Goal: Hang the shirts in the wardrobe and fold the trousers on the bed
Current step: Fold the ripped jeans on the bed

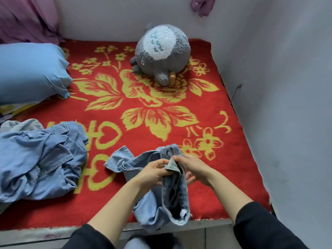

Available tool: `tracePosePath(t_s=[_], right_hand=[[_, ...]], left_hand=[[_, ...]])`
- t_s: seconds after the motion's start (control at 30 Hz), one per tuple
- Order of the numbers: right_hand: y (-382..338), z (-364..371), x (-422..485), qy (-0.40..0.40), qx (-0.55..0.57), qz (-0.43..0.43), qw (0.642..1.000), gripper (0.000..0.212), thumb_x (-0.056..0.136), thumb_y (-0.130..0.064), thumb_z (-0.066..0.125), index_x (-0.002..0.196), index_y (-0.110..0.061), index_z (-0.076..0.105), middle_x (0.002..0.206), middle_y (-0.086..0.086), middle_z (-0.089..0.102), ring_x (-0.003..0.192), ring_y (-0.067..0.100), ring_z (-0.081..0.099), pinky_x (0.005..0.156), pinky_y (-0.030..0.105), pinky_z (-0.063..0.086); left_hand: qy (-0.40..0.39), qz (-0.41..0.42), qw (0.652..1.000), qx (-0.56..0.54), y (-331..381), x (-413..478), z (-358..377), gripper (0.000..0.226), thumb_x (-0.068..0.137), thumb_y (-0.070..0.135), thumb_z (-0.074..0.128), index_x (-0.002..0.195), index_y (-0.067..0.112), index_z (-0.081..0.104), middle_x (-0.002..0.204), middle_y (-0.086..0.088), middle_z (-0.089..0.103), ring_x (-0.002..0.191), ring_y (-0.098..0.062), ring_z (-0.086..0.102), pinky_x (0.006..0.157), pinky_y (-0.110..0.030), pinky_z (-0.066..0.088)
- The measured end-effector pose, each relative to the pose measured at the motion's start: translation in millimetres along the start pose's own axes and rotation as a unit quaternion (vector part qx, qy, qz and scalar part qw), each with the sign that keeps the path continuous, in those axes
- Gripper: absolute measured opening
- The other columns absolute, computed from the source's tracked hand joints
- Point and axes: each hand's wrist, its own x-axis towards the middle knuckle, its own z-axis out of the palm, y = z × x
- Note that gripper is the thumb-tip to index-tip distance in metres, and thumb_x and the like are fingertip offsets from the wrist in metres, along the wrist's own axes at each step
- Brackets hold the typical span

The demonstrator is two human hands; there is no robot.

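Pinching crumpled pale denim trousers (154,207), left hand (152,174) and right hand (195,168) grip their soft grey lining.

We see a grey plush (161,53) lying on the red blanket (233,159) with yellow flowers near the far white wall (107,17), a blue pillow (30,71) at the left, pink cloth (27,18) behind it, and a purple rag (202,5) hanging high on the wall, right of the plush.
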Motion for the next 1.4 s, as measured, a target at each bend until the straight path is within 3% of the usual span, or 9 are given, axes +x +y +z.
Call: tracePosePath(t_s=[0.13, 0.37, 0.6, 0.73, 0.93, 1.17, 1.23, 1.33, 1.4], right_hand=[[-16, -15, 14, 0.161, -0.008, -0.053, 0.985, 0.029, 0.083, -0.021, 0.051, 0.055, -0.021, 0.041, 0.051, 0.000, 0.038, 0.043, 0.015, 0.033, 0.045, 0.020, 0.023], [-88, -76, -7, 0.308, 0.325, -0.132, 0.884, 0.007, 0.075, -0.010, 0.063, 0.071, -0.007, 0.058, 0.071, 0.010, 0.060, 0.058, 0.025, 0.061, 0.057, 0.040, 0.059], [-204, -77, -66, 0.272, 0.484, -0.338, 0.760, 0.014, 0.073, -0.006, 0.052, 0.059, -0.009, 0.054, 0.063, 0.008, 0.053, 0.061, 0.024, 0.057, 0.055, 0.036, 0.055], [-259, -88, -103, 0.250, 0.449, -0.448, 0.731, 0.019, 0.083, -0.011, 0.053, 0.066, -0.008, 0.060, 0.053, 0.002, 0.061, 0.055, 0.021, 0.065, 0.053, 0.037, 0.056], [-316, -100, -133, 0.392, 0.230, -0.555, 0.697, 0.033, 0.081, -0.034, 0.059, 0.049, -0.023, 0.063, 0.050, -0.013, 0.058, 0.052, 0.007, 0.058, 0.051, 0.026, 0.050], [-367, -132, -112, 0.478, 0.087, -0.547, 0.681, 0.042, 0.092, -0.032, 0.055, 0.053, -0.017, 0.048, 0.051, -0.003, 0.051, 0.052, 0.015, 0.051, 0.052, 0.035, 0.044], [-377, -146, -102, 0.517, 0.004, -0.525, 0.676, 0.045, 0.092, -0.033, 0.053, 0.051, -0.016, 0.044, 0.049, -0.006, 0.048, 0.048, 0.009, 0.045, 0.046, 0.019, 0.033], [-401, -163, -91, 0.541, -0.062, -0.452, 0.707, 0.044, 0.093, -0.040, 0.050, 0.059, -0.012, 0.049, 0.064, 0.003, 0.060, 0.056, 0.014, 0.052, 0.053, 0.027, 0.030], [-418, -172, -81, 0.513, -0.047, -0.396, 0.760, 0.038, 0.094, -0.044, 0.049, 0.078, -0.012, 0.063, 0.093, 0.014, 0.069, 0.083, 0.029, 0.062, 0.067, 0.028, 0.036]], left_hand=[[0.041, 0.002, 0.999, 0.010, 19, -4, -24, 0.014, 0.089, 0.001, 0.059, 0.094, 0.012, 0.066, 0.090, -0.007, 0.069, 0.079, -0.014, 0.067, 0.062, -0.024, 0.053], [0.397, 0.098, 0.905, -0.118, 123, -22, -119, 0.024, 0.087, -0.005, 0.045, 0.084, 0.006, 0.066, 0.080, -0.013, 0.062, 0.065, -0.023, 0.060, 0.039, -0.026, 0.053], [0.461, 0.383, 0.793, -0.113, 258, -81, -123, 0.038, 0.083, 0.015, 0.051, 0.111, -0.010, 0.056, 0.112, -0.026, 0.063, 0.100, -0.034, 0.064, 0.088, -0.049, 0.054], [0.466, 0.498, 0.711, -0.167, 301, -113, -115, 0.022, 0.080, 0.023, 0.050, 0.089, 0.005, 0.061, 0.086, -0.003, 0.066, 0.064, -0.001, 0.061, 0.056, -0.019, 0.050], [0.494, 0.539, 0.668, -0.141, 371, -130, -134, 0.026, 0.089, 0.021, 0.043, 0.093, 0.006, 0.064, 0.089, -0.005, 0.066, 0.074, -0.013, 0.063, 0.065, -0.020, 0.052], [0.503, 0.382, 0.775, -0.032, 433, -101, -172, 0.051, 0.087, 0.037, 0.042, 0.125, 0.006, 0.056, 0.124, -0.017, 0.060, 0.112, -0.035, 0.059, 0.094, -0.048, 0.049], [0.466, 0.380, 0.798, -0.042, 445, -91, -173, 0.041, 0.089, 0.034, 0.048, 0.117, 0.008, 0.062, 0.114, -0.016, 0.064, 0.097, -0.033, 0.067, 0.078, -0.050, 0.057], [0.408, 0.367, 0.834, -0.050, 463, -78, -165, 0.018, 0.089, 0.025, 0.052, 0.079, 0.017, 0.065, 0.079, -0.010, 0.064, 0.051, -0.028, 0.065, 0.036, -0.041, 0.053], [0.388, 0.319, 0.865, -0.024, 471, -67, -163, 0.022, 0.091, 0.026, 0.050, 0.078, 0.016, 0.063, 0.081, -0.014, 0.063, 0.056, -0.031, 0.061, 0.035, -0.043, 0.052]])
